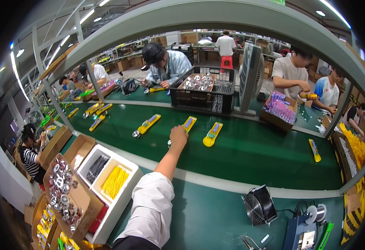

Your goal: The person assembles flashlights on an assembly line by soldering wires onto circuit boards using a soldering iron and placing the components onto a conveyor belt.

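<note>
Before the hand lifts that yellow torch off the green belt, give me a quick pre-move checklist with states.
1. Left hand on the yellow plastic torch with the blue panel: ok, hand lies over its near end.
2. Grip closed around it: cannot tell, fingers hidden from this angle.
3. Neighbouring yellow torch to the right apart from it: ok, clear gap.
4. Yellow torch with the silver head to the left apart: ok.
5. Right hand position: cannot tell, not in view.
6. Green conveyor belt between the hand and the person's edge bare: ok.
</note>
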{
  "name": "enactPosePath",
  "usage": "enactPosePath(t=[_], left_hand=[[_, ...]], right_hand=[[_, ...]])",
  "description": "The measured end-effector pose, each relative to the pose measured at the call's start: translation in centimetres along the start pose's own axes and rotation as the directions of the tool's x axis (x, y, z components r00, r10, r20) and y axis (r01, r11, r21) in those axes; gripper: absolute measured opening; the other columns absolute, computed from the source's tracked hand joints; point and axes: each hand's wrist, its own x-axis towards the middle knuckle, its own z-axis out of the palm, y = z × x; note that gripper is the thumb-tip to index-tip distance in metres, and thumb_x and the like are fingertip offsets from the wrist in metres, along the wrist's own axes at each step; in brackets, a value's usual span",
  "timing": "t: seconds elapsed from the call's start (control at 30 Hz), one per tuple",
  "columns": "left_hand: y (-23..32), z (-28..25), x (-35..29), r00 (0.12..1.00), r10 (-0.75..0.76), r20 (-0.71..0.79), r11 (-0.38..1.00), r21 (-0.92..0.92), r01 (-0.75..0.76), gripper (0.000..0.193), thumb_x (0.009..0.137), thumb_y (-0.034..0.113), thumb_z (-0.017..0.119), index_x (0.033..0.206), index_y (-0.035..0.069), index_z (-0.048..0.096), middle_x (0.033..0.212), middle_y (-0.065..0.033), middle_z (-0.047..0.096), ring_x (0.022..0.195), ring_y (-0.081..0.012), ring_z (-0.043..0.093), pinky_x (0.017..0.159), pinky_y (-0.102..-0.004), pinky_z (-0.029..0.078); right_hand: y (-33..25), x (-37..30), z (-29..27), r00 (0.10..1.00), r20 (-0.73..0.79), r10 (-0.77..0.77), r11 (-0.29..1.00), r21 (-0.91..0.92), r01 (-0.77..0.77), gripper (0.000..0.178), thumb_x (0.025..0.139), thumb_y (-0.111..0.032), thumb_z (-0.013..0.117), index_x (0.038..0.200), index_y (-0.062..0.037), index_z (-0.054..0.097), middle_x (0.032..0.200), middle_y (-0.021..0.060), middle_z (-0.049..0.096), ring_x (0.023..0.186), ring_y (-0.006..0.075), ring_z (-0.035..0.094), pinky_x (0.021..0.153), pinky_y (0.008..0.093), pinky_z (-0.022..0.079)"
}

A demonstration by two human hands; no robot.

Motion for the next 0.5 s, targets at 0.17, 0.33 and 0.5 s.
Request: enactPosePath(t=[0.17, 0.33, 0.5], left_hand=[[1.8, 1.7, 1.7, 0.992, -0.123, 0.033, 0.991, -0.041, 0.125, 0.027, 0.065, 0.015, 0.068, 0.081, 0.001, 0.052, 0.083, -0.0142, 0.057, 0.083, -0.0309, 0.055, 0.07, -0.0381, 0.047], [6.5, 0.5, -0.2, 0.951, 0.28, -0.133, 0.93, -0.206, -0.303, 0.033, 0.069, 0.027, 0.065, 0.081, -0.001, 0.054, 0.083, -0.0162, 0.054, 0.084, -0.0321, 0.052, 0.071, -0.0394, 0.044], [8.2, 2.9, -2.3, 0.969, 0.176, 0.171, 0.98, -0.127, -0.156, 0.033, 0.065, 0.026, 0.067, 0.083, 0.0, 0.059, 0.089, -0.0173, 0.054, 0.087, -0.0313, 0.051, 0.074, -0.0388, 0.045]], right_hand=[[0.4, 0.8, -0.1, 0.998, -0.051, 0.038, 0.998, -0.052, -0.04, 0.026, 0.081, -0.021, 0.056, 0.079, 0.0019, 0.045, 0.055, 0.0093, 0.051, 0.043, 0.0139, 0.048, 0.041, 0.0254, 0.039], [0.6, 1.2, 0.0, 0.998, -0.047, 0.033, 0.999, -0.02, -0.034, 0.029, 0.081, -0.024, 0.057, 0.079, 0.0016, 0.044, 0.056, 0.0091, 0.051, 0.044, 0.0139, 0.047, 0.042, 0.0253, 0.039], [-0.2, 0.8, 0.1, 0.992, -0.101, 0.074, 0.997, 0.014, -0.073, 0.026, 0.081, -0.022, 0.056, 0.077, 0.0009, 0.043, 0.056, 0.0085, 0.05, 0.044, 0.0131, 0.046, 0.042, 0.0248, 0.038]])
